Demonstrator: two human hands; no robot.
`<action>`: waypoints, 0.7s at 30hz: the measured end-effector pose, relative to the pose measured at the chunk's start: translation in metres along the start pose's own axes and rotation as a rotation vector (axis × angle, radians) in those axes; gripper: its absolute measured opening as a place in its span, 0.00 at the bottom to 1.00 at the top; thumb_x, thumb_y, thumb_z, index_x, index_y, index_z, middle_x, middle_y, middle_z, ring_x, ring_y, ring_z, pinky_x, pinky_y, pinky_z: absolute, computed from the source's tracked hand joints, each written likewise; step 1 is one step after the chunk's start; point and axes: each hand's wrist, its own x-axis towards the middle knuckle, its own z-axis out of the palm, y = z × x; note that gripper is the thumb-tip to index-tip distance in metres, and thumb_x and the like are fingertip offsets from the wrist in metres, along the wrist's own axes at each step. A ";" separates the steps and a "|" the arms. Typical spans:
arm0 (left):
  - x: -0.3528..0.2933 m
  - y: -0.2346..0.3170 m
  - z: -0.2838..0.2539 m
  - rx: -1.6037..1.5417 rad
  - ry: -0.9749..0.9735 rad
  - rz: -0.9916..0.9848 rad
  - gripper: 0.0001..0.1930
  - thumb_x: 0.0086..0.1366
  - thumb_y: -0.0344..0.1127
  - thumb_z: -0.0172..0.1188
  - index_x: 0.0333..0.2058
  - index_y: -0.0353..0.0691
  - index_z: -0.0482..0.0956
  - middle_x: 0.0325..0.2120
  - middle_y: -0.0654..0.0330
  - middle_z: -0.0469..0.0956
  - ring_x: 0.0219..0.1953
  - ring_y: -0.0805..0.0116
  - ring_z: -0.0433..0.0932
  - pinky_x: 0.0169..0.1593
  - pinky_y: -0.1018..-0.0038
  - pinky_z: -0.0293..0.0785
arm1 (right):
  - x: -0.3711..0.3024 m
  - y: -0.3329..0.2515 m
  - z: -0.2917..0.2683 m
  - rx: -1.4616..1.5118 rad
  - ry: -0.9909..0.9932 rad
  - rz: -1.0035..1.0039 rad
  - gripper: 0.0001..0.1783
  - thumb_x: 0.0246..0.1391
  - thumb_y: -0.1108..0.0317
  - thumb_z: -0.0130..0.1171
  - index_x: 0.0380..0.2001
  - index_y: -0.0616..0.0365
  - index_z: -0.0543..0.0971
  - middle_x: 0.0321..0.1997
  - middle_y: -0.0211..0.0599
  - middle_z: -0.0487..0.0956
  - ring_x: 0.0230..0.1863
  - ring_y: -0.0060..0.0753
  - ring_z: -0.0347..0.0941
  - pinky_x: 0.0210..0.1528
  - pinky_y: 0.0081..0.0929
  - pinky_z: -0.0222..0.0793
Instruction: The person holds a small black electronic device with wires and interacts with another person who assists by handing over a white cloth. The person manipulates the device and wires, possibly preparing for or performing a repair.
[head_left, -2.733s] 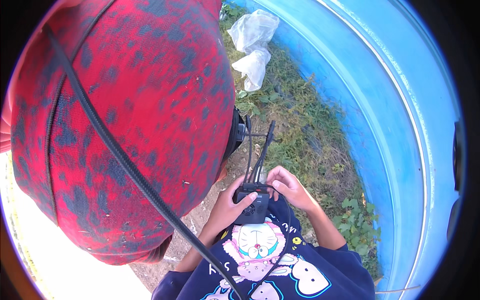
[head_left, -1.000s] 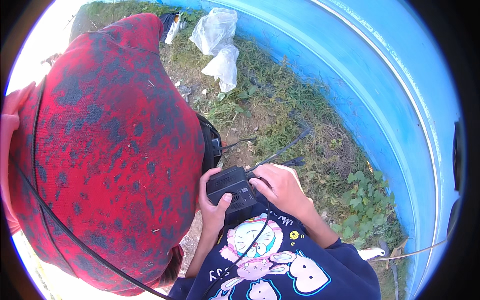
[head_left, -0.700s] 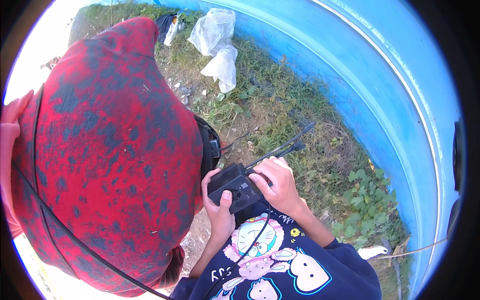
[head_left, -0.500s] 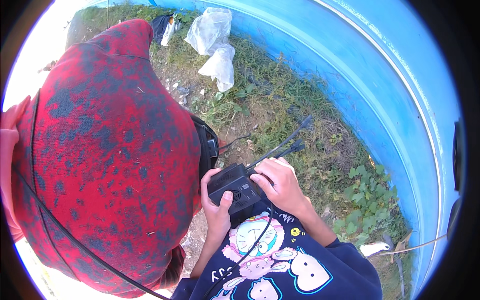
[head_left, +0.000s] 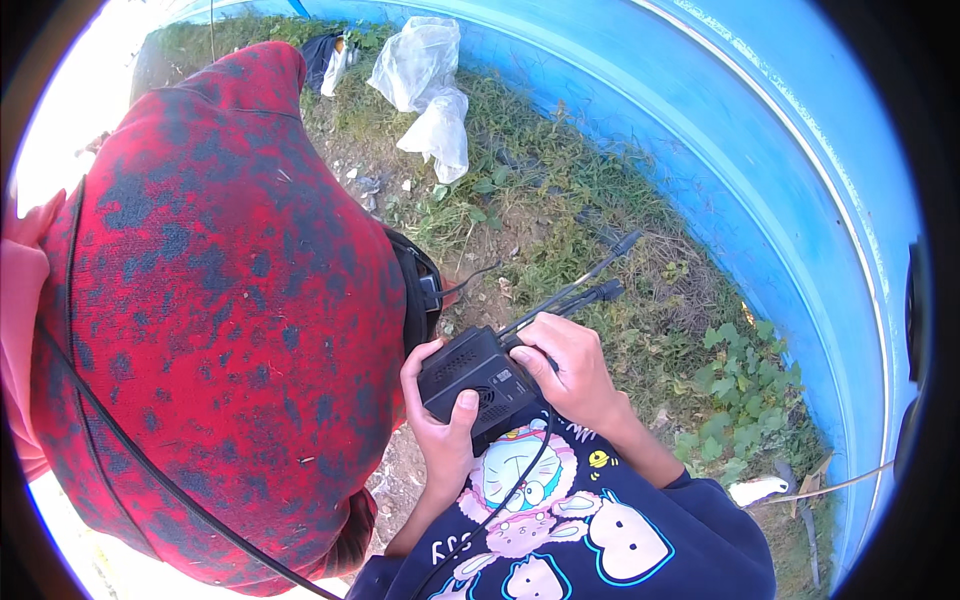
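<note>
Head view: left hand (head_left: 442,432) clasps black box (head_left: 458,366), thumb on its face, above dark-blue shirt (head_left: 655,500). Right hand (head_left: 572,372) curled narrow beside cables (head_left: 605,291) at box edge; cannot tell whether pinching one.

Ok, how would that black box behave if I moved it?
The black box is probably stiff and unlikely to roll, given its flat faces. The cables jutting past the right hand might swing or tug.
</note>
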 end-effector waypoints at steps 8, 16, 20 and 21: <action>-0.003 0.003 0.000 0.046 -0.097 0.021 0.35 0.54 0.35 0.69 0.57 0.35 0.61 0.48 0.55 0.70 0.50 0.69 0.72 0.55 0.72 0.68 | -0.003 0.001 -0.012 -0.023 -0.029 -0.025 0.07 0.52 0.68 0.61 0.30 0.61 0.77 0.26 0.41 0.74 0.28 0.46 0.74 0.31 0.35 0.69; -0.004 -0.009 0.010 -0.001 -0.313 -0.178 0.29 0.58 0.32 0.67 0.54 0.33 0.63 0.47 0.56 0.72 0.49 0.72 0.73 0.55 0.74 0.69 | 0.018 -0.008 -0.061 -0.325 -0.241 -0.164 0.08 0.51 0.63 0.62 0.31 0.55 0.80 0.28 0.35 0.76 0.29 0.40 0.75 0.32 0.33 0.71; -0.020 -0.014 0.070 -0.368 -0.229 -0.069 0.31 0.61 0.35 0.66 0.56 0.34 0.58 0.47 0.57 0.69 0.49 0.74 0.69 0.54 0.75 0.68 | 0.034 -0.028 -0.100 -0.191 0.189 -0.242 0.05 0.57 0.71 0.56 0.32 0.60 0.79 0.28 0.34 0.74 0.25 0.25 0.70 0.27 0.24 0.65; -0.023 -0.012 0.078 -0.409 -0.255 -0.053 0.32 0.61 0.36 0.66 0.57 0.35 0.57 0.47 0.57 0.69 0.49 0.73 0.70 0.54 0.75 0.67 | 0.032 -0.036 -0.107 -0.067 0.403 -0.211 0.06 0.59 0.72 0.54 0.33 0.61 0.79 0.28 0.33 0.73 0.24 0.20 0.67 0.26 0.20 0.63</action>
